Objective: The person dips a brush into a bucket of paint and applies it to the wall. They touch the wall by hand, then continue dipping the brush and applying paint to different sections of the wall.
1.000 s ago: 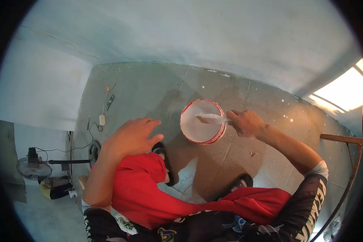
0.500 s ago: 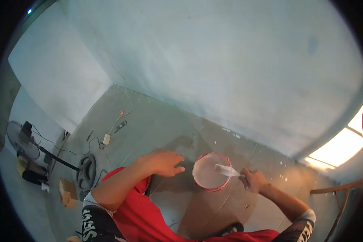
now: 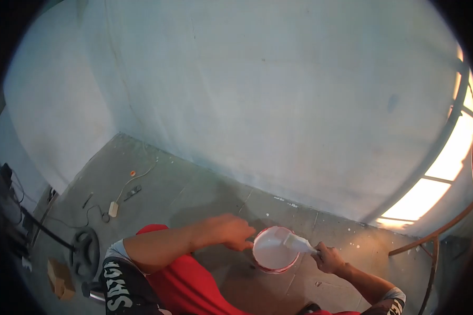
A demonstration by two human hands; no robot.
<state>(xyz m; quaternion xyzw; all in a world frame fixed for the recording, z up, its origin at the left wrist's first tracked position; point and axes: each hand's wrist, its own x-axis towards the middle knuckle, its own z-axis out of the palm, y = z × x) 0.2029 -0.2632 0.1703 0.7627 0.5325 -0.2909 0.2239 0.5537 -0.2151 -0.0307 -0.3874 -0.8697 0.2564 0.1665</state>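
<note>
Both hands at bucket (image 3: 271,270): right (image 3: 328,258) clasps brush (image 3: 298,243), left (image 3: 231,231) grip unclear; sleeve lettering (image 3: 118,291) illegible.

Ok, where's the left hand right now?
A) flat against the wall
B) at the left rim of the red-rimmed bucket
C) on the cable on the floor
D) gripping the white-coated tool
B: the left hand reaches to the left rim of the bucket, while the right hand holds the white-coated tool over it.
</note>
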